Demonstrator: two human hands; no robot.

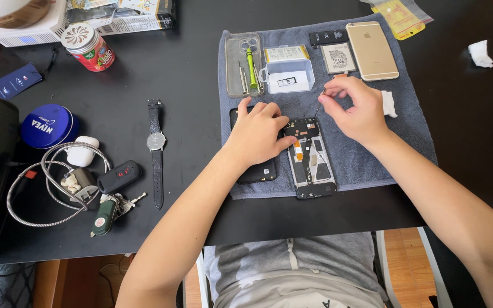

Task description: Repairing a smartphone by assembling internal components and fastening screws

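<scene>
A black table (172, 74) carries everything, and the landmark on it is a grey terry towel (412, 142), soft and looped, spread before the seated person. On the towel's near edge lies the opened phone (311, 162), a black slab with its back off, showing flat metal shields and small orange flex strips. The left hand (259, 134) lies with fingers curled over the phone's upper left corner and over the dark back cover (258, 171) just beside it, pressing down. The right hand (358, 108), above the phone's upper right, pinches a thin precision screwdriver (319, 105) between thumb and forefinger; its tip points down toward the phone's top edge (whether it touches cannot be told).

Judging from this, the slim tool could slip off a tiny screw head and scratch a flex strip if the phone shifts on the yielding cloth, and a loosened screw could vanish into the towel's pile.

At the towel's far edge sit a gold phone (372, 50), smooth and rounded, a clear phone case (236, 51) holding a green-handled driver (251, 65), and a small clear plastic box (288, 74). Left of the towel lies a wristwatch (156, 149) with a black strap.
</scene>
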